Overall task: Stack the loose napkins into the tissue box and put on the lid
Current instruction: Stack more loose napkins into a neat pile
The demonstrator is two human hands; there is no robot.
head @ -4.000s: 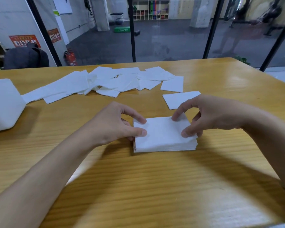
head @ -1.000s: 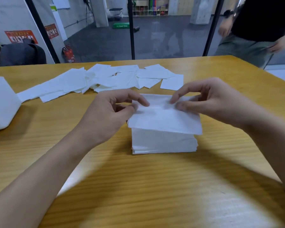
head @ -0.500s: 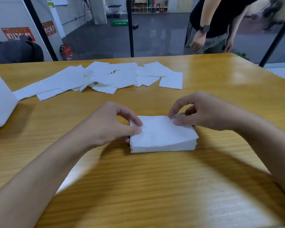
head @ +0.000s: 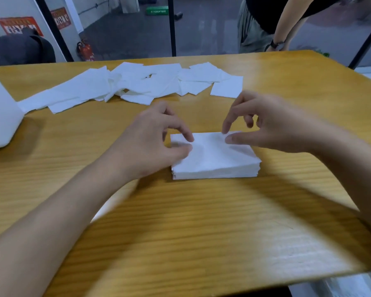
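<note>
tabletop [head: 180,221] bears napkin stack [head: 219,159] under left hand [head: 150,142], right hand [head: 272,127] (fingertips [head: 225,131] touching).

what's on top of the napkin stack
Only fingertips: the left hand and right hand touch the top sheet of the napkin stack; pinching or not is unclear. The left hand hides its left edge.

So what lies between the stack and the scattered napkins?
Bare table, head view; the left hand and right hand cover parts of that stretch.

White napkins [head: 137,84] and a white napkin stack [head: 214,159] lie on a yellowish wood-grain desk [head: 180,232] beside a white box [head: 0,116].
</note>
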